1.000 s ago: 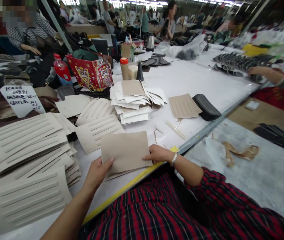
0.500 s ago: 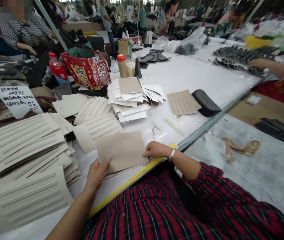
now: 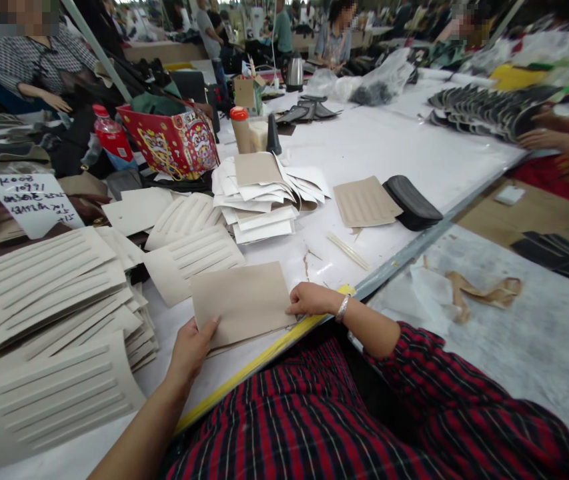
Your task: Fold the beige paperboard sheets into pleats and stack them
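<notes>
A smooth beige leather panel [image 3: 244, 300] lies at the table's front edge, with the edge of another layer showing beneath it. My left hand [image 3: 191, 347] grips its lower left corner, thumb on top and fingers hidden underneath. At the right edge, my right hand [image 3: 311, 300] pinches the panel between thumb and curled fingers. Just behind it rests a cream panel with raised ribs [image 3: 197, 260]. A tall stack of similar ribbed panels [image 3: 49, 280] stands to the left of my left hand.
White backing sheets [image 3: 259, 200] are piled behind the panel. Right of them lie a ribbed beige piece [image 3: 367, 202], a black curved piece [image 3: 411, 202] and thin pale sticks [image 3: 348, 251]. A red patterned box [image 3: 169, 140] and a bottle [image 3: 114, 140] stand farther back. A co-worker's hands [image 3: 547, 130] touch dark pieces.
My hands and the panel hold nearly the same place; the view has shifted slightly. At the far right, the co-worker's hands have moved on the row of dark pieces.
</notes>
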{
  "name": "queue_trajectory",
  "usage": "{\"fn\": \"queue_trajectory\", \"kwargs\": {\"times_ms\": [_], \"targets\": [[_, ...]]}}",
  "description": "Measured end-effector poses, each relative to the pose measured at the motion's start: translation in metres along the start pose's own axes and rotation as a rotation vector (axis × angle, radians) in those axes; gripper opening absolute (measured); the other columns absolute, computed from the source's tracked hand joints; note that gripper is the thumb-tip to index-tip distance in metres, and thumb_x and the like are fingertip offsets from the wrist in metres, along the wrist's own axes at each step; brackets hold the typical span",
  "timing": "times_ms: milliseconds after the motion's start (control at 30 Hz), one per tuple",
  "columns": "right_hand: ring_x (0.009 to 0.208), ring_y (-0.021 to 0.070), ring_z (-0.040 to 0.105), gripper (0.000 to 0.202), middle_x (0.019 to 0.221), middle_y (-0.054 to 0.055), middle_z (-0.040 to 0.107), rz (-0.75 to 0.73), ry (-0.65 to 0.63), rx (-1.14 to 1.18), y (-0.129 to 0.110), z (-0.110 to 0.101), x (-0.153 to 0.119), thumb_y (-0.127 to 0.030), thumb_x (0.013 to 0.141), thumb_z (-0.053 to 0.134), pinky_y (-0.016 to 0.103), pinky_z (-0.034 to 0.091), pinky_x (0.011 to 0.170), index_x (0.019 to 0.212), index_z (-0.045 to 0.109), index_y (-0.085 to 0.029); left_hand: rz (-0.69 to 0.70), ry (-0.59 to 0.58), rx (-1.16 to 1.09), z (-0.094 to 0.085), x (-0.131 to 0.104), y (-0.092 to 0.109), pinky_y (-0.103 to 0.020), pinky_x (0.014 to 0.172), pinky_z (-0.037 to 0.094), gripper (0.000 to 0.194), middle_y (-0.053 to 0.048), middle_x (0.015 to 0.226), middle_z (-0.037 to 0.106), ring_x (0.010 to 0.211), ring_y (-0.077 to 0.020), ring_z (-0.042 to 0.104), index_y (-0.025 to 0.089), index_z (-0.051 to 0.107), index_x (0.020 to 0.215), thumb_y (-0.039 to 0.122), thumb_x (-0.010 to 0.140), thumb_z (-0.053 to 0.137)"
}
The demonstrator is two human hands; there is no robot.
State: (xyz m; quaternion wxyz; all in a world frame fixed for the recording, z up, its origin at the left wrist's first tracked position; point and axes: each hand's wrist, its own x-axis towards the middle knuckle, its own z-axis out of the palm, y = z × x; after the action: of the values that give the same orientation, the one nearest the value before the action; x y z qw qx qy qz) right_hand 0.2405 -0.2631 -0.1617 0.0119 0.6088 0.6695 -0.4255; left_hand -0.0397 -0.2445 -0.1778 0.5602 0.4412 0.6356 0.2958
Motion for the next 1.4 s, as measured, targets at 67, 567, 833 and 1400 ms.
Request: {"fn": "queue_trajectory", "kwargs": {"times_ms": [67,567,833,1400], "targets": [[0.047,0.0087,0.046,0.027,0.052,0.0,0.056,-0.002,0.005,-0.023,-0.001,0.0,0.0,-0.038,0.07,0.054,0.02,0.029,0.045,0.067,0.064,-0.013,0.003,0.002,-0.002,0.001,-0.001,0.002,-0.026,0.073,0.051,0.02,-0.004,0.087,0.069,0.078,-0.0166,0.064,0.015,0.061,0.092,0.022,0.074,0.06],[0.057,0.0127,0.05,0.027,0.064,0.006,0.062,0.023,0.062,-0.174,-0.008,0.003,0.001,-0.038,0.07,0.056,0.022,0.028,0.048,0.07,0.068,-0.014,0.121,-0.039,0.204,-0.005,-0.005,0.006,-0.03,0.076,0.049,0.033,-0.006,0.091,0.069,0.086,-0.0221,0.063,0.014,0.062,0.092,0.039,0.07,0.062],[0.053,0.0114,0.048,0.027,0.058,0.004,0.06,0.02,0.05,-0.128,-0.007,0.003,0.001,-0.037,0.071,0.056,0.022,0.028,0.047,0.068,0.068,-0.013,0.147,-0.051,0.202,-0.009,-0.003,-0.003,-0.029,0.073,0.049,0.035,-0.005,0.09,0.069,0.083,-0.0214,0.063,0.015,0.062,0.092,0.042,0.07,0.061],[0.048,0.0107,0.049,0.027,0.049,0.0,0.051,0.073,0.041,-0.002,-0.008,0.008,0.001,-0.039,0.069,0.056,0.021,0.031,0.046,0.058,0.057,-0.015,0.273,-0.099,0.402,-0.028,0.001,0.009,-0.027,0.07,0.045,0.027,-0.001,0.081,0.068,0.079,-0.0212,0.06,0.018,0.066,0.086,0.034,0.065,0.061]]}}
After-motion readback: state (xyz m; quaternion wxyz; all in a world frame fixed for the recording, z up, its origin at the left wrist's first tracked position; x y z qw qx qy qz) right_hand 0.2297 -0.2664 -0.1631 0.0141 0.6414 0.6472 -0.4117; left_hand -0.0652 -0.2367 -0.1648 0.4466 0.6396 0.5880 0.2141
